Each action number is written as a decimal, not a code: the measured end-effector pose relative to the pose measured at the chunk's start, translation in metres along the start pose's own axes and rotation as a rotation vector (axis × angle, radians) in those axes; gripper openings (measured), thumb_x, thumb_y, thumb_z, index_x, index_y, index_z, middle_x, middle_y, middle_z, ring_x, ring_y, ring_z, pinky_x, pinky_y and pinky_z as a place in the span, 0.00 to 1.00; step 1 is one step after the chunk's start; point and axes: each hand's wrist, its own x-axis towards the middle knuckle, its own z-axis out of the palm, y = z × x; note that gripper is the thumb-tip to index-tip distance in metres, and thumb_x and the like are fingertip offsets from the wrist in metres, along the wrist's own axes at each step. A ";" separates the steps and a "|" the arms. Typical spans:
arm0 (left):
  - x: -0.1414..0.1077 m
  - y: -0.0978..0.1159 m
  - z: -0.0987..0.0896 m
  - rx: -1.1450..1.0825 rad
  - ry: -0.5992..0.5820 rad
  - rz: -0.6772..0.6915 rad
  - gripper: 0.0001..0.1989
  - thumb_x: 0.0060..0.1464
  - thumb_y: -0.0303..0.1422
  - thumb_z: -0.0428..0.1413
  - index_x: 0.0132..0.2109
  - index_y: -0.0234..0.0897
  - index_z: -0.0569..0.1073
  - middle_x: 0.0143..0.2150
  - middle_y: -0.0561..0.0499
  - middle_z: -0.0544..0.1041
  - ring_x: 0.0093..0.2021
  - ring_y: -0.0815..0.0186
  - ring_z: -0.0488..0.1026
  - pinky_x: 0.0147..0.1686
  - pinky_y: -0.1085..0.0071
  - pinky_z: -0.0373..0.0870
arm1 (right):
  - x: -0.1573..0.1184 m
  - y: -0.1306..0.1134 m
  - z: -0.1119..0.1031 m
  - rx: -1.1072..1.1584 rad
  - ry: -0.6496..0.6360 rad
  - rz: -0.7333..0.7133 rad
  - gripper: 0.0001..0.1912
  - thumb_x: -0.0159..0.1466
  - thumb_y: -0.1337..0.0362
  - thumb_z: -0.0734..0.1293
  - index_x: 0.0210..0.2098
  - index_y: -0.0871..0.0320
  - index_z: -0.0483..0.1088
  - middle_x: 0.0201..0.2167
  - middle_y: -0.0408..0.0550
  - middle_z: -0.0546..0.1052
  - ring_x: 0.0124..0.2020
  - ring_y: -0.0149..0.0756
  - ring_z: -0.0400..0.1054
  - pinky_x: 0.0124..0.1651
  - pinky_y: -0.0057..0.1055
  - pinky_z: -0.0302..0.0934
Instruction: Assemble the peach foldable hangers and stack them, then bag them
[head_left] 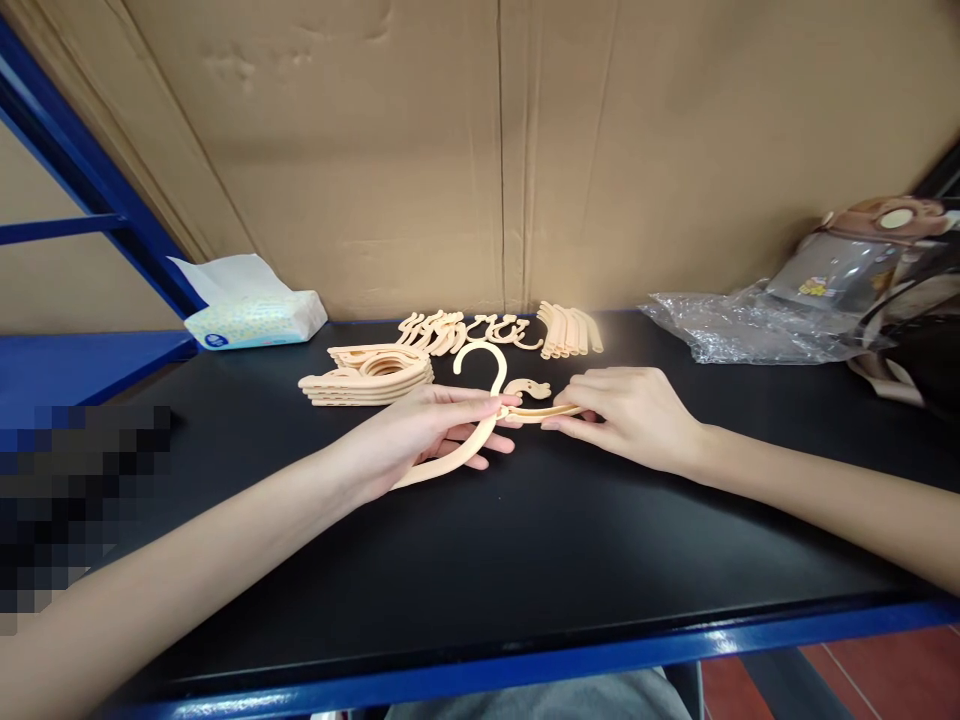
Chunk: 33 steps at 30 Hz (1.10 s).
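My left hand (442, 420) pinches a cream plastic hanger piece (450, 462) near the base of its curved hook (491, 358); one arm of it runs under my palm. My right hand (626, 412) grips a slim curved hanger arm (540, 413) of the same colour, whose inner end meets the hook piece at my left fingertips. Whether the two are joined I cannot tell. Just behind them a small curved piece with holes (529, 388) lies on the black tabletop (525, 560).
Stacked hanger parts (364, 378) lie left of the hands. Farther back are several loose hooks (499, 330) and a row of curved tubes (570, 330). A tissue pack (255, 320) stands at the left; clear plastic wrapping (742, 325) and a bottle (840, 265) are at the right. Cardboard (360, 150) rises behind.
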 end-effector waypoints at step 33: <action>0.000 0.001 0.011 0.234 -0.008 0.119 0.14 0.57 0.37 0.56 0.45 0.34 0.78 0.35 0.47 0.80 0.36 0.66 0.76 0.39 0.72 0.72 | 0.002 -0.007 -0.004 0.065 -0.146 0.071 0.33 0.64 0.41 0.54 0.15 0.60 0.64 0.12 0.42 0.66 0.15 0.25 0.54 0.23 0.27 0.36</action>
